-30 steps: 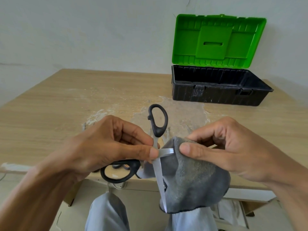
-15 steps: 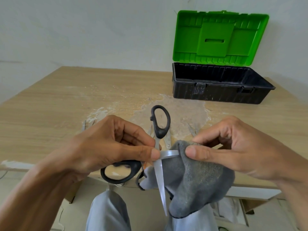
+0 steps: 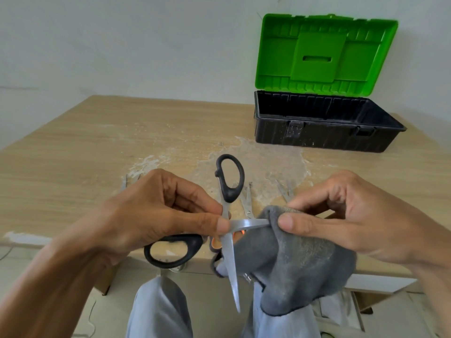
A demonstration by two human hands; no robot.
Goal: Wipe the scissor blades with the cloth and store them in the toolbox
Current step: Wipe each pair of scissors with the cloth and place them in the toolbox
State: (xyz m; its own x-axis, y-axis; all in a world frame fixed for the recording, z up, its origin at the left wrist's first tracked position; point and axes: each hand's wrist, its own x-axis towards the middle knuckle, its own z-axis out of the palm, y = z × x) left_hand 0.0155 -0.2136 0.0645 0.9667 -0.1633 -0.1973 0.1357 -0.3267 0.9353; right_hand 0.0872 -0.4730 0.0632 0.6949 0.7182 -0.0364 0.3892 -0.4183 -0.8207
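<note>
Gripping spread scissors (image 3: 230, 254), left hand (image 3: 156, 211), right hand (image 3: 353, 215) pinching cloth (image 3: 292, 264) round one blade (image 3: 251, 223), toolbox (image 3: 317, 137) open behind

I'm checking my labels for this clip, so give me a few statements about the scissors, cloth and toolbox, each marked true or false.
1. The toolbox lid stands open. True.
2. The scissors have their blades closed together. False: the blades are spread, one reaching into the cloth, the other pointing down.
3. The right hand pinches the grey cloth around a blade. True.
4. The scissors lie in the toolbox. False: the left hand holds them over the table near its front edge.
</note>
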